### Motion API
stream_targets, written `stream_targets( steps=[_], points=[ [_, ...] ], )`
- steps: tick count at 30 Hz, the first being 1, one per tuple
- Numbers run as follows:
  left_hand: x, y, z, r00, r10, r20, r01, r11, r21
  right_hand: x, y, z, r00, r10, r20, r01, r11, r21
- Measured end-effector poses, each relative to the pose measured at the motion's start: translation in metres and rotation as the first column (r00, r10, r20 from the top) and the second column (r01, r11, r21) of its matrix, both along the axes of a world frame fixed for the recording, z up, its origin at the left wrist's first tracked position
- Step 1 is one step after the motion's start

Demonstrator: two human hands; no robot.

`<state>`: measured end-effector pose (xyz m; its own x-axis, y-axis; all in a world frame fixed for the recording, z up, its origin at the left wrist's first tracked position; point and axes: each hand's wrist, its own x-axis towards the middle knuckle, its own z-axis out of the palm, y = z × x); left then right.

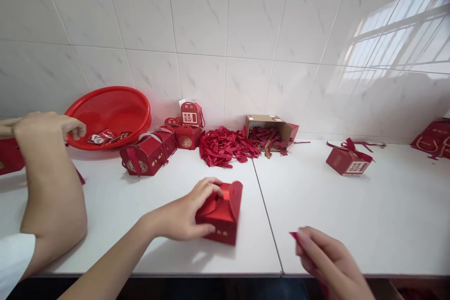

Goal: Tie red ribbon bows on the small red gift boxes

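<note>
A red gift box (225,218) with gold lettering and rounded top flaps stands on the white table near its front edge. My left hand (197,211) is wrapped round its left side, thumb on the front and fingers over the top. Off to the right, above the table's front edge, my right hand (325,258) pinches a red ribbon (294,236); its tip sticks out past my thumb, and a bit more red shows below the palm. The rest of the ribbon is hidden by the hand.
Behind the box lies a pile of red ribbons (227,146), beside an open cardboard box (270,126) of darker ribbons. Finished-looking gift boxes (146,154) and a red plastic basket (108,103) stand at left. Another person's arm (52,183) reaches in there. One bow-tied box (348,159) sits right.
</note>
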<state>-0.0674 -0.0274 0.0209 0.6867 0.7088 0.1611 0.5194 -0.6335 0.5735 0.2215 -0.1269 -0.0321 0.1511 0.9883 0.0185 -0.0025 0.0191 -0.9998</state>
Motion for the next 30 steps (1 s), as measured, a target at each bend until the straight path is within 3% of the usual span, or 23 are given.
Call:
stream_targets(
  steps=[5,12,21,25,28,30],
  points=[
    [0.031,-0.021,0.007,0.996,-0.090,-0.027,0.089,0.995,-0.044,-0.036,0.025,0.027,0.972,0.215,0.097,-0.212,0.976,-0.041],
    [0.044,-0.026,0.014,0.995,-0.098,-0.023,0.098,0.995,0.001,-0.043,0.029,0.033,0.961,0.199,0.194,-0.204,0.979,0.007],
    [0.060,-0.027,0.003,0.992,-0.021,0.125,0.013,0.998,0.065,-0.055,0.033,0.031,0.901,0.191,0.389,-0.222,0.974,0.037],
    [0.064,-0.026,-0.001,0.980,0.031,0.199,-0.044,0.997,0.062,-0.055,0.031,0.030,0.828,0.103,0.551,-0.177,0.981,0.084],
    [0.065,-0.026,0.000,0.961,0.099,0.258,-0.115,0.992,0.048,-0.050,0.036,0.030,0.782,-0.108,0.614,-0.063,0.966,0.250],
    [0.065,-0.027,0.005,0.935,0.137,0.326,-0.169,0.983,0.071,-0.049,0.041,0.033,0.808,-0.145,0.571,-0.077,0.935,0.346]
  ],
)
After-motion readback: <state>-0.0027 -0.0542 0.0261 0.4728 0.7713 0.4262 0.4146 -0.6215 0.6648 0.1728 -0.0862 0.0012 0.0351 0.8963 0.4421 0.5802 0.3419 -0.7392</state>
